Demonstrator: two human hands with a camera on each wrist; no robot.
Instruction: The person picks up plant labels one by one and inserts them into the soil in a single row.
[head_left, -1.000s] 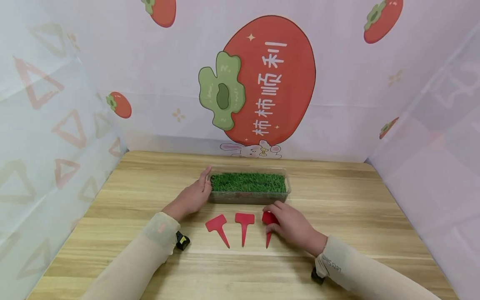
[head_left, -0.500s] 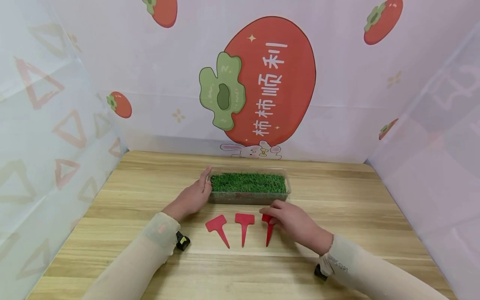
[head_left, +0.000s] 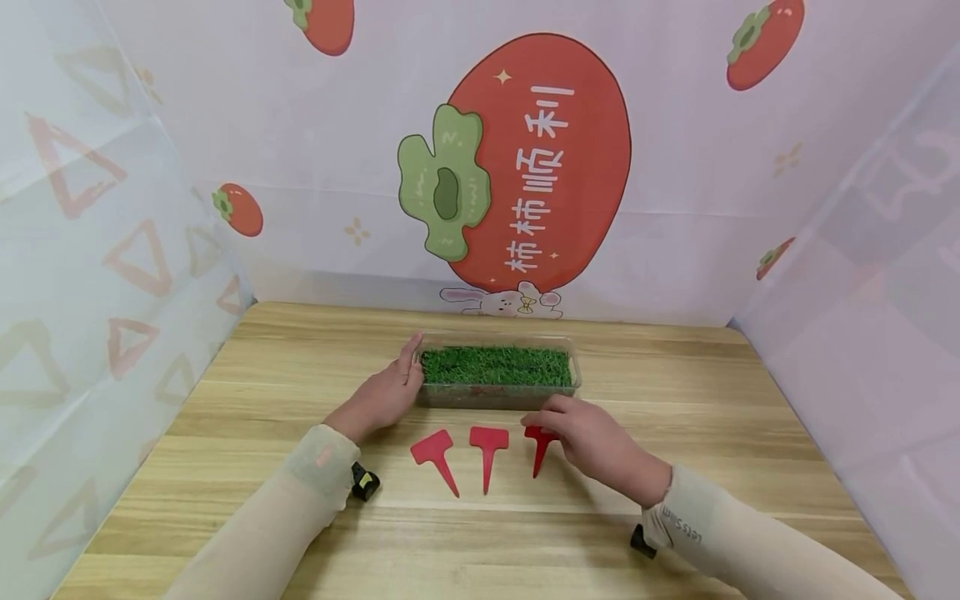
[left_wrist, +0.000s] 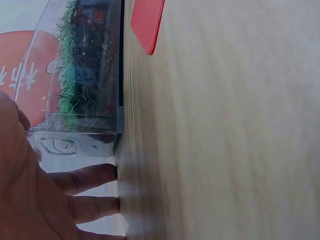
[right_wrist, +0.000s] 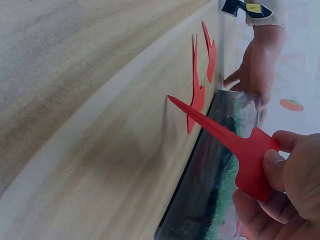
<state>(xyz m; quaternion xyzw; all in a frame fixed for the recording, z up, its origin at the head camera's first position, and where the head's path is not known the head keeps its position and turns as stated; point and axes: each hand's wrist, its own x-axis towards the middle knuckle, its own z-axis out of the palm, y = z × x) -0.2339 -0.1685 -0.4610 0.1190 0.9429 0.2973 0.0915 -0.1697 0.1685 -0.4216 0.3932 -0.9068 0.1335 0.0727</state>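
Observation:
My right hand [head_left: 596, 442] pinches the head of a red T-shaped plant label [right_wrist: 252, 162] between thumb and fingers. In the right wrist view its pointed stem slants down, tip close over the table. Two more red labels, one tilted [head_left: 435, 450] and one straight [head_left: 489, 442], lie flat on the table to its left. Behind them stands a clear plastic box [head_left: 495, 398] filled with green artificial grass [head_left: 495, 365]. My left hand [head_left: 384, 393] rests at the box's left end, fingers extended. In the left wrist view, several fingertips [left_wrist: 107, 172] reach down to the tabletop.
The wooden table [head_left: 300, 350] backs onto a white cloth wall [head_left: 322, 233] printed with persimmons. Similar cloth sides stand left and right. A black wrist camera [head_left: 365, 482] sits under the left sleeve.
My right hand has shifted its grip to the label's head and lifted it, raising the stem off the table. The left hand, the box and the other labels have stayed in place.

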